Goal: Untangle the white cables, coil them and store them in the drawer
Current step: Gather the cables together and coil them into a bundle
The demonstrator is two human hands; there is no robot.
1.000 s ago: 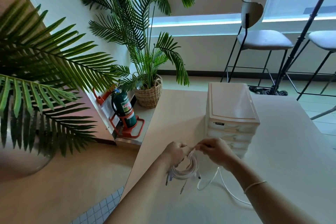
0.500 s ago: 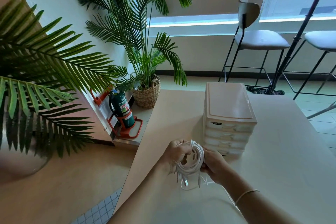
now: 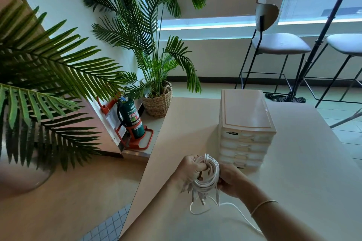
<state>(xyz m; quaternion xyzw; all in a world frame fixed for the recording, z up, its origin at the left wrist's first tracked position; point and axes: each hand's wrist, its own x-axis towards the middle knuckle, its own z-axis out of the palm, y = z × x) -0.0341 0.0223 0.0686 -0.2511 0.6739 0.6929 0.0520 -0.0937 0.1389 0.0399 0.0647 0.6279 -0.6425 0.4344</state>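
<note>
1. Pale worktop (image 3: 293, 172) carrying a white drawer unit (image 3: 245, 123), all drawers closed; potted palm (image 3: 154, 45) and fire extinguisher (image 3: 130, 117) on the floor behind.
2. Left hand (image 3: 189, 170): raised above the worktop, fingers curled through the white cable coil (image 3: 207, 174).
3. Right hand (image 3: 230, 181): grips the coil's opposite side; fingertips hidden behind the loops.
4. Coil: held upright between both hands, just before the drawer unit; plug ends dangle below, one loose strand trails across the worktop.

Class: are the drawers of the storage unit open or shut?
Shut: all drawer fronts of the storage unit sit flush; none is pulled out.
</note>
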